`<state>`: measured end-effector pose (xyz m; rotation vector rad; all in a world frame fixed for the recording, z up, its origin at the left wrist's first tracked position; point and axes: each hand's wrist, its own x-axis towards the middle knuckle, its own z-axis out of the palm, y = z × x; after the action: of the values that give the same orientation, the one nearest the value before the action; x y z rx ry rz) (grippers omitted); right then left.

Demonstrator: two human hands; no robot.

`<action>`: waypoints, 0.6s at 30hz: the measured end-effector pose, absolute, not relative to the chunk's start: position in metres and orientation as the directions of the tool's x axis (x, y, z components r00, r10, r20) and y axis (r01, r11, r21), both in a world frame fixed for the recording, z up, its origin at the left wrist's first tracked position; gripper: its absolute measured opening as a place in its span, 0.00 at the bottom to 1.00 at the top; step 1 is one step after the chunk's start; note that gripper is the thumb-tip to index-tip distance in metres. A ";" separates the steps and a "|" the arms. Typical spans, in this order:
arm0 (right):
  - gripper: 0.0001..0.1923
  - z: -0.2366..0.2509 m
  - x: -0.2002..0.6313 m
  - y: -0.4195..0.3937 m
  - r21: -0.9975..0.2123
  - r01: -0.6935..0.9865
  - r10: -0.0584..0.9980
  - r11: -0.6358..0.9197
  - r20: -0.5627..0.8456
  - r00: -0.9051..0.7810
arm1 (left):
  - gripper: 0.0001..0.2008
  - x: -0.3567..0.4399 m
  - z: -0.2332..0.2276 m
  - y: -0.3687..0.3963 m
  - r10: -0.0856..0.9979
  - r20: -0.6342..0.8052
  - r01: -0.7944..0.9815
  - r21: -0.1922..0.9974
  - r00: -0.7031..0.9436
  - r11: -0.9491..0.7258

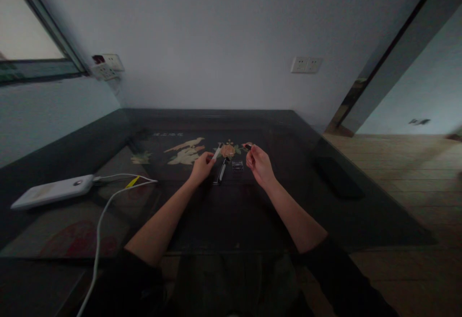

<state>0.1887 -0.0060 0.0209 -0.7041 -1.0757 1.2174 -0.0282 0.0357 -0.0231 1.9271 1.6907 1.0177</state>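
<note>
My left hand (202, 165) grips a thin white stick-like tool (217, 151) that points up and to the right. My right hand (258, 163) pinches a small dark piece with a red tip (247, 146) between its fingertips. The two hands hover apart over a dark glass table (325, 201) with a bird and flower picture. Between them on the table lie a black and silver object (221, 171) and a small clear box (237, 165).
A white power bank (50, 191) lies at the left with a white cable (104, 211) running off the front edge. Wall sockets (306, 64) sit on the back wall, a power strip (106, 67) at the left corner. Wooden floor lies to the right.
</note>
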 end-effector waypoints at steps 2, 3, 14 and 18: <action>0.27 0.021 0.188 -0.006 -0.885 -0.401 0.964 0.238 0.267 -0.016 | 0.10 -0.028 -0.028 0.037 0.964 0.265 0.715 0.671 0.016 -0.196; 0.27 0.021 0.188 -0.006 -0.883 -0.407 0.964 0.235 0.266 -0.020 | 0.09 -0.028 -0.030 0.037 0.964 0.264 0.728 0.658 0.020 -0.196; 0.27 0.023 0.186 -0.008 -0.897 -0.385 0.970 0.218 0.242 -0.016 | 0.07 -0.023 -0.034 0.034 0.939 0.323 0.817 0.506 0.119 -0.277; 0.27 0.021 0.186 -0.007 -0.909 -0.362 0.972 0.207 0.232 -0.027 | 0.08 -0.025 -0.033 0.032 0.929 0.349 0.831 0.476 0.120 -0.287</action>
<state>0.1863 -0.0071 0.0212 -0.7463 -1.0837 1.2428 -0.0254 0.0316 -0.0332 2.2231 1.7675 0.8957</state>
